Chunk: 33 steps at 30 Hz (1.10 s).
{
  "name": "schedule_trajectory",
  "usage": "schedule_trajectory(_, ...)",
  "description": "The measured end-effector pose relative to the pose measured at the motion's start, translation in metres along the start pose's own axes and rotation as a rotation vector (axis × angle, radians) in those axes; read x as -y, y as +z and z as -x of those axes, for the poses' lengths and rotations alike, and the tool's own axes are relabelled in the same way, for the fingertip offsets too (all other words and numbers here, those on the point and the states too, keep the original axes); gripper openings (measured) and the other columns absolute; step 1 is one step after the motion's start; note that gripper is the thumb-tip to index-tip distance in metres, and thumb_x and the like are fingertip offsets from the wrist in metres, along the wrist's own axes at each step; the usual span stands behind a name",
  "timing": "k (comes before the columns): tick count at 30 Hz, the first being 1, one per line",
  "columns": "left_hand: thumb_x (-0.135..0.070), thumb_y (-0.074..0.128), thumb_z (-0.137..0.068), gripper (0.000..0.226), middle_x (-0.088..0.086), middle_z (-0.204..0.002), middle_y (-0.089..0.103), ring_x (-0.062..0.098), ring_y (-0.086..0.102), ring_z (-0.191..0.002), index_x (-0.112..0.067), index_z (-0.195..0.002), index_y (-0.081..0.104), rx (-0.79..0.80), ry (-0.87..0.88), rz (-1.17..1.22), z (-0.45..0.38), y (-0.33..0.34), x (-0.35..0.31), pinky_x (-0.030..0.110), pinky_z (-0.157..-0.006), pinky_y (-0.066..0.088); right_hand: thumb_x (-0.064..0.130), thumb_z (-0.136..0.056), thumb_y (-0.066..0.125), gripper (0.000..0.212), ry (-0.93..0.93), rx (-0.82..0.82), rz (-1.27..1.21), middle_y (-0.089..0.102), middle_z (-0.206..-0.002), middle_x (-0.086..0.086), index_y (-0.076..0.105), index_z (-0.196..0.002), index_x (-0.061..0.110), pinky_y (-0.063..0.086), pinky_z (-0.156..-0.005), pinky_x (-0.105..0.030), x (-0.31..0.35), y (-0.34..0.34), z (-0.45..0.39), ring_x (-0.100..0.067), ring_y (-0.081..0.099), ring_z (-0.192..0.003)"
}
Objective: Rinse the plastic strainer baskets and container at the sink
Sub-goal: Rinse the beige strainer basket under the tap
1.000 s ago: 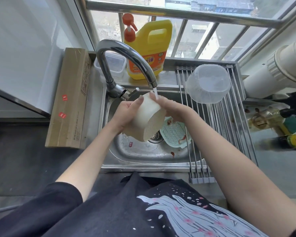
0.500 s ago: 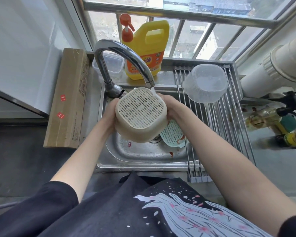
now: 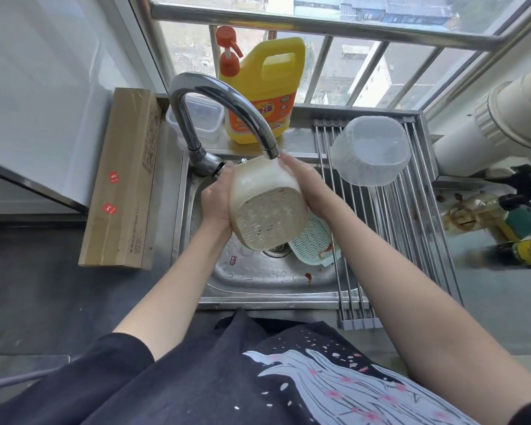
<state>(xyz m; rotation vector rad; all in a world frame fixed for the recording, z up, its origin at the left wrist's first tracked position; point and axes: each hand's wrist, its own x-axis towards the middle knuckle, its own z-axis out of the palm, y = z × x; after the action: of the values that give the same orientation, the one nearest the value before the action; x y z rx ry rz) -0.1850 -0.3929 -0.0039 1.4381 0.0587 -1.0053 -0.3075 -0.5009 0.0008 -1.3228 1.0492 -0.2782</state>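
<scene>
Between the two palms, right under the faucet (image 3: 227,108) spout, sits the beige strainer basket (image 3: 265,207). The left hand (image 3: 216,204) curls round its left wall and the right hand (image 3: 307,188) cups its right wall with fingers reaching up toward the spout, so both grips are closed on the basket. It lies tipped on its side: the perforated base faces the person, the open mouth points away toward the window, and its axis runs from near to far. Water lands on the upper wall (the stream itself is hard to make out). Its plastic looks wet, pale and free of visible scraps. Just below and right of the grip, in the sink (image 3: 258,283) beside the drain, lies a green strainer basket (image 3: 311,245) with reddish bits on it, probably next for rinsing; the right hand is nearer. Farther right, the clear container (image 3: 370,150) rests upside down on the drying rack (image 3: 411,228).
</scene>
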Motion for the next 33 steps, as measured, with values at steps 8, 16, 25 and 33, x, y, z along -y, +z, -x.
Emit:
schedule_trajectory(8,-0.029,0.046,-0.091,0.024,0.003,-0.073,0.058,0.020,0.057,-0.067,-0.017,-0.075,0.060,0.111,-0.238,0.132,-0.002,-0.006,0.026,0.028,-0.061,0.049,0.045,-0.096,0.046,0.045,0.019,-0.004,0.194,0.061,-0.064,-0.002,0.066,-0.070,0.013,0.044,-0.054,-0.023,0.009,-0.009,0.013,-0.014,0.053,-0.054)
schedule_trajectory(16,-0.044,0.046,-0.092,0.043,-0.006,-0.052,0.051,0.010,0.048,-0.045,-0.020,-0.058,0.054,0.141,-0.099,-0.364,-0.002,0.001,-0.018,0.021,-0.044,0.035,0.055,-0.097,0.035,0.049,-0.122,-0.060,0.758,0.053,-0.074,0.002,0.056,-0.076,0.015,0.041,-0.066,-0.034,0.032,0.017,0.010,-0.020,0.050,-0.072)
schedule_trajectory(25,-0.027,0.066,-0.080,0.018,-0.002,-0.067,0.063,0.013,0.059,-0.058,-0.011,-0.072,0.064,-0.174,-0.095,0.003,-0.002,0.008,-0.005,0.021,-0.053,0.048,0.029,-0.085,0.051,0.019,-0.231,-0.099,0.261,0.063,-0.073,0.017,0.069,-0.081,0.023,0.037,-0.063,-0.022,0.018,0.014,0.005,0.000,0.051,-0.065)
schedule_trajectory(33,-0.043,0.062,-0.065,0.030,0.004,-0.100,0.071,0.028,0.067,-0.088,-0.019,-0.083,0.066,-0.180,-0.581,0.163,-0.013,0.001,0.028,0.056,-0.085,0.047,0.040,-0.102,0.030,0.037,-0.316,-0.388,0.460,0.069,-0.109,0.005,0.062,-0.120,0.035,0.050,-0.077,-0.033,-0.012,0.020,0.027,-0.015,0.062,-0.097)
